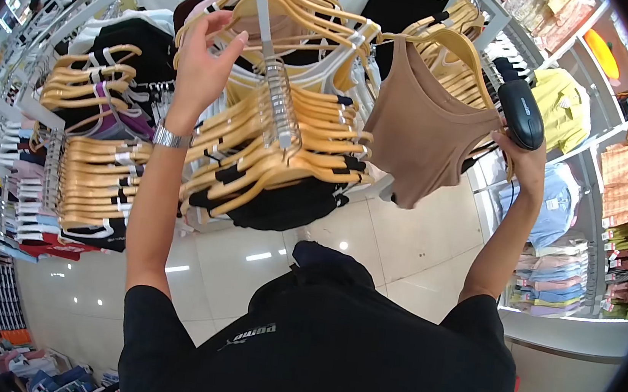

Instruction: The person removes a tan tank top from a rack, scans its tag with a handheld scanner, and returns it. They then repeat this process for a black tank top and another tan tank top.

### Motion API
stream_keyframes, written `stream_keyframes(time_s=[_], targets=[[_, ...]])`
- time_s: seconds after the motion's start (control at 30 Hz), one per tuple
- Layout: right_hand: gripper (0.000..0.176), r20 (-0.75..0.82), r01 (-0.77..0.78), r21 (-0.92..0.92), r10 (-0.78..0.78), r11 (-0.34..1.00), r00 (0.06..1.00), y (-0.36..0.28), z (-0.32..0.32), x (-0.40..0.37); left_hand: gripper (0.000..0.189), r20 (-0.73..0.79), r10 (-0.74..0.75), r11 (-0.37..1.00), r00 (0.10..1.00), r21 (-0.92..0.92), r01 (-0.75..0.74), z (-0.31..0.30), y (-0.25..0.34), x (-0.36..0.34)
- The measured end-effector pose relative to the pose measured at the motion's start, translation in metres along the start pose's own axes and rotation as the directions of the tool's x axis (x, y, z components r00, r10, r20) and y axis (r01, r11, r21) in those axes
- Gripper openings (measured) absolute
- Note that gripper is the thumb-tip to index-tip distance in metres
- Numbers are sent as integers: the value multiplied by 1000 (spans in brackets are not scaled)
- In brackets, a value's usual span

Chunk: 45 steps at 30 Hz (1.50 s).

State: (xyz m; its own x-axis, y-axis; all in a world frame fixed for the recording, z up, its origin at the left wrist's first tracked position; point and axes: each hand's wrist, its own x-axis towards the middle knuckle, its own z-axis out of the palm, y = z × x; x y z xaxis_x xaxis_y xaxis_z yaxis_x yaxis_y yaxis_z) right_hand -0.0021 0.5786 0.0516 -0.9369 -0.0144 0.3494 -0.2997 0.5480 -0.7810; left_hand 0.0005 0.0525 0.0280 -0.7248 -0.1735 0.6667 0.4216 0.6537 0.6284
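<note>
**Two hands raised among crowded hangers**

Two hands are working high at a clothes rack, well apart. The left hand [204, 62], with a watch [171, 136] at its wrist, is reaching with fingers spread and loose, touching the far wooden hangers [256, 159] bunched along a metal arm [281, 104]. The right hand [526, 161] is gripping a black scanner [522, 113], clamped around it, just beside the right edge of a tan top [424, 131]. The tan top is hanging on its own hanger to the right of the bunch, above the tiled floor [417, 237]. The hangers are packed tightly, so a tug from the left hand could likely be pulling neighbours off the arm. The scanner could also be snagging the tan top's strap and dragging it loose.
</note>
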Motion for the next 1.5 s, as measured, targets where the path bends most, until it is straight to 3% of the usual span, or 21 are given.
stream_keyframes(time_s=[0.07,0.17,0.3,0.43,0.57,0.7,0.77,1.0,1.1,1.13,1.27,1.33,1.4,1.5], targets=[[33,19,-33,-5,33,999,999,4,-1,22,53,-21,107,983,994,153,-103,13,-12,28],[35,34,25,-14,-24,1000,999,0,4,52,64,-43,136,985,990,112,-131,42,-41,69],[38,85,69,41,-72,997,994,6,7,90,65,149,-36,993,988,-110,53,60,-41,93],[45,121,36,127,-51,991,991,17,3,115,55,170,-17,977,985,-209,52,62,-36,93],[50,82,57,100,-66,993,994,29,-3,131,52,344,-84,988,935,-92,123,51,-43,98],[52,144,-34,137,14,990,989,26,-5,150,67,447,-30,993,894,-86,76,43,-49,110],[51,159,53,102,-69,993,985,25,0,158,72,473,-4,989,881,-128,74,40,-54,112],[55,241,160,127,-187,979,952,-8,34,181,72,506,-35,993,862,-83,89,36,-52,116],[53,270,215,-72,-188,974,944,-9,31,202,72,563,-33,986,826,-116,119,35,-44,121],[54,266,146,-70,-123,987,956,-17,31,205,72,552,-15,988,834,-121,97,36,-46,121],[57,280,112,-168,-62,979,958,-22,15,213,71,509,41,990,860,-137,34,39,-56,119],[55,282,189,-118,-150,975,948,-12,3,218,73,527,28,990,849,-133,51,38,-56,120],[56,276,152,-63,-129,986,952,0,-14,223,79,581,-25,987,814,-116,113,37,-55,121],[57,264,65,22,-69,998,962,18,-36,235,69,528,31,988,848,-146,55,37,-54,118]])
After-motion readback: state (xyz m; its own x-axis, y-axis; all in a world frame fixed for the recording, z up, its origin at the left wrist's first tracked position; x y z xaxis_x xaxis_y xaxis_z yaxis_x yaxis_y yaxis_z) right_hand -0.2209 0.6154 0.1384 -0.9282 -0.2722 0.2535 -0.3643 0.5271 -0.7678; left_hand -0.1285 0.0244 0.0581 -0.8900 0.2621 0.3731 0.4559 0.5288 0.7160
